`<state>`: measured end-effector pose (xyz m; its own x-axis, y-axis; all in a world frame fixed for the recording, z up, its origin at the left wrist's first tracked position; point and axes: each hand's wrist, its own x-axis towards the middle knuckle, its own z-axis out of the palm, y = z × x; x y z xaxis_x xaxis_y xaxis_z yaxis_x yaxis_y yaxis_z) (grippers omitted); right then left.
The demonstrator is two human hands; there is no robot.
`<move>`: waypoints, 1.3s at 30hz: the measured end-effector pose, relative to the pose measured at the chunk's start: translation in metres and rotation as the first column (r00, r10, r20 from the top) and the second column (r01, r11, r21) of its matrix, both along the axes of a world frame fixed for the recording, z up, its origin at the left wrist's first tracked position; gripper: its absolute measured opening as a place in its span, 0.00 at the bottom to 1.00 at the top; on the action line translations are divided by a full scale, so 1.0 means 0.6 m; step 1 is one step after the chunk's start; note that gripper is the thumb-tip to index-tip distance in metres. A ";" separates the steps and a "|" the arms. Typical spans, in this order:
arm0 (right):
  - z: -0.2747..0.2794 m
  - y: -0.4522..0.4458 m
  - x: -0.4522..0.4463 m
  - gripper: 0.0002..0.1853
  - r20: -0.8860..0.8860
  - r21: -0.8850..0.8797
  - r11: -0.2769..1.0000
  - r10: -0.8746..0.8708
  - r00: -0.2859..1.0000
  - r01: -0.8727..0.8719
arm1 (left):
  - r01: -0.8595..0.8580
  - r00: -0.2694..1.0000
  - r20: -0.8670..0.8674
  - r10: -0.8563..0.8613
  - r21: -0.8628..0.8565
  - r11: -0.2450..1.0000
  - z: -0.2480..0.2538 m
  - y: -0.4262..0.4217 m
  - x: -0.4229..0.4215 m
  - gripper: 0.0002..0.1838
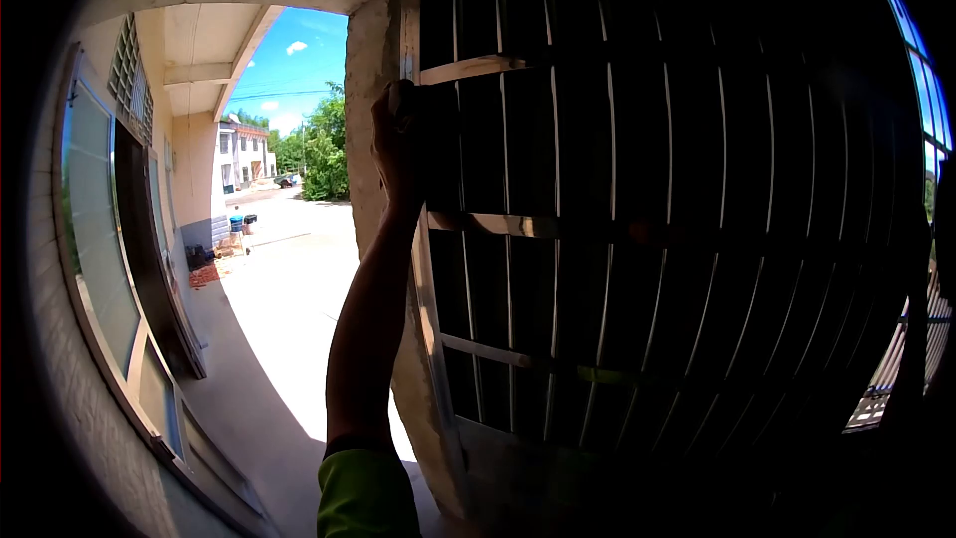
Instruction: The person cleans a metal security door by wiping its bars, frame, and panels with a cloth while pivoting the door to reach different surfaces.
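My left hand (398, 149) is raised at the near edge of a dark barred door or gate (637, 159), where the metal frame meets the doorway post. Its fingers are curled closed around a small dark rounded thing (401, 97) at the upper part of the frame. Deep shadow hides what that thing is and most of the fingers. The forearm (368, 329) reaches up from the bottom, out of a green sleeve (366, 493). My right hand does not show.
A rough concrete post (366, 120) borders the doorway. Outside lies a sunlit concrete yard (289, 269). At the left stands a wall with a framed glass window (105, 209). Farther off are a green tree (327, 154), a blue container (237, 223) and a white building (244, 154).
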<state>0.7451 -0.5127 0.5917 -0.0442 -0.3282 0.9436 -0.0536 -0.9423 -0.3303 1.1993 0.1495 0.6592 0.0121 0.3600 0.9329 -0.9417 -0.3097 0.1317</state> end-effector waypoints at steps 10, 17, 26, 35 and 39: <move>-0.004 0.023 -0.006 0.27 0.071 -0.071 0.997 0.019 0.997 -0.014 | -0.291 0.882 0.410 0.232 0.088 0.953 0.274 0.008 0.036 0.22; -0.003 0.025 -0.022 0.24 0.074 0.102 0.992 0.070 0.995 -0.078 | -0.333 0.908 0.289 0.304 0.055 0.941 0.391 -0.014 0.031 0.21; -0.003 0.019 -0.023 0.22 -0.016 0.083 0.985 -0.153 0.988 0.154 | -0.412 0.906 0.098 0.411 -0.009 0.911 0.452 -0.112 -0.049 0.29; -0.033 -0.220 -0.003 0.15 0.105 -0.146 0.982 -0.102 0.989 0.116 | -0.341 0.904 0.307 0.298 0.096 0.935 0.438 -0.251 -0.128 0.26; -0.024 -0.068 0.001 0.17 0.094 -0.015 1.000 -0.024 0.995 0.025 | -0.344 0.928 0.224 0.298 0.208 0.916 0.431 -0.291 -0.185 0.24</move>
